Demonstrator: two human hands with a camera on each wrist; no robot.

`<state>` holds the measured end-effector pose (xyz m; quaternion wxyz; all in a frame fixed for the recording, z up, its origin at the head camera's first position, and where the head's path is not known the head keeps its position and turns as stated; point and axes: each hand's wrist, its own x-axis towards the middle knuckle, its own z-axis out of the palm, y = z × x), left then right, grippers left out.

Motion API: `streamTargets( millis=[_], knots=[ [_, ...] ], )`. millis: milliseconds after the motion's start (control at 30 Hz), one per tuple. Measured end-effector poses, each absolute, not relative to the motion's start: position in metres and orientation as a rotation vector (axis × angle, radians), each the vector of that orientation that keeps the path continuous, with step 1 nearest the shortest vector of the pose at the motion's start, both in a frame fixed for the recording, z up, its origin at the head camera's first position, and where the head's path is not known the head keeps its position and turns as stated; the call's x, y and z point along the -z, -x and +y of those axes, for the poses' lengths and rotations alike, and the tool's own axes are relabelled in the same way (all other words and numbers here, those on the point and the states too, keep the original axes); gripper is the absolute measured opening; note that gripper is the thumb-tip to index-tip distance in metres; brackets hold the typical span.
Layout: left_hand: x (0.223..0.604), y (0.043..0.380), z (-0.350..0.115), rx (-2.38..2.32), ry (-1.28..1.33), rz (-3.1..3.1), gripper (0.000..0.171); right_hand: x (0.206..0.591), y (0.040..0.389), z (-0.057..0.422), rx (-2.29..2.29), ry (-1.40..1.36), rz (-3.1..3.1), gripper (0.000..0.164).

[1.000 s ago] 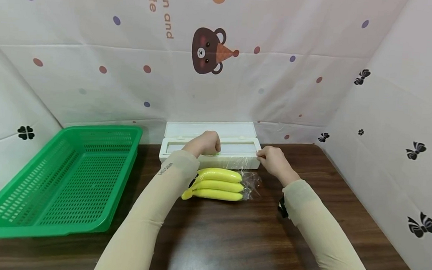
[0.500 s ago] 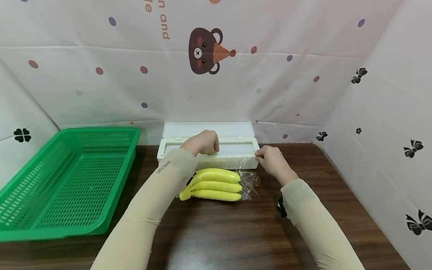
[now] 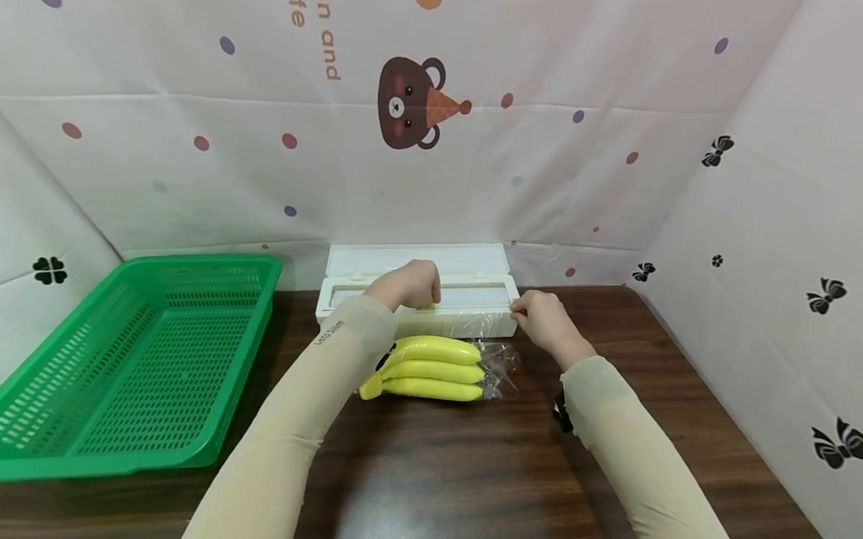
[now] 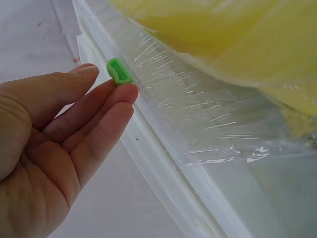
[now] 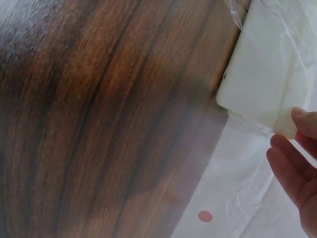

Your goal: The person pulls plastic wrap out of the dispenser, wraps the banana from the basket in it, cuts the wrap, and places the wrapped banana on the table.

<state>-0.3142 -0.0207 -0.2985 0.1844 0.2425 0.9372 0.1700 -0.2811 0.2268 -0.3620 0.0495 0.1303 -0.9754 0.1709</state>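
A white cling film dispenser point(image 3: 465, 326) stands at the back of the table with its lid point(image 3: 417, 256) raised behind it. My left hand point(image 3: 409, 285) is over its middle, and in the left wrist view thumb and fingertips pinch a small green slide cutter point(image 4: 119, 72) on the box's edge. At the box's right end, my right hand point(image 3: 544, 319) grips the corner between thumb and fingers. Clear cling film point(image 4: 198, 119) runs from the box's front edge to a bunch of yellow toy bananas point(image 3: 432, 371) lying just in front, wrapped in film that bunches up at their right end.
A green plastic basket point(image 3: 221, 422) with slotted sides stands on the left of the dark wooden table point(image 3: 446, 488). White patterned sheeting point(image 3: 258, 174) hangs close behind the dispenser, and more of it point(image 3: 766, 326) borders the right side.
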Motion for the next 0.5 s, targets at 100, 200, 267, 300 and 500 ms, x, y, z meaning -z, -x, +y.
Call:
streamTargets(
  millis=[100, 200, 267, 300, 500],
  knots=[
    [0.2987, 0.3135, -0.0201, -0.480, -0.675, 2.638, 0.033, 0.3618, 0.2806, 0.2262, -0.514, -0.395, -2.983, 0.022],
    [0.2982, 0.3128, -0.0193, -0.480, -0.671, 2.633, 0.030, 0.3614, 0.2802, 0.2261, -0.512, -0.397, -2.983, 0.022],
    [0.2978, 0.3125, -0.0184, -0.477, -0.673, 2.631, 0.029, 0.3611, 0.2797, 0.2267, -0.512, -0.399, -2.981, 0.022],
    [0.2975, 0.3123, -0.0179, -0.477, -0.676, 2.627, 0.029, 0.3611, 0.2796, 0.2269, -0.510, -0.402, -2.978, 0.022],
    [0.2959, 0.3100, -0.0152, -0.431, -0.691, 2.638, 0.026, 0.3613, 0.2800, 0.2274, -0.506, -0.420, -2.961, 0.022]
  ],
)
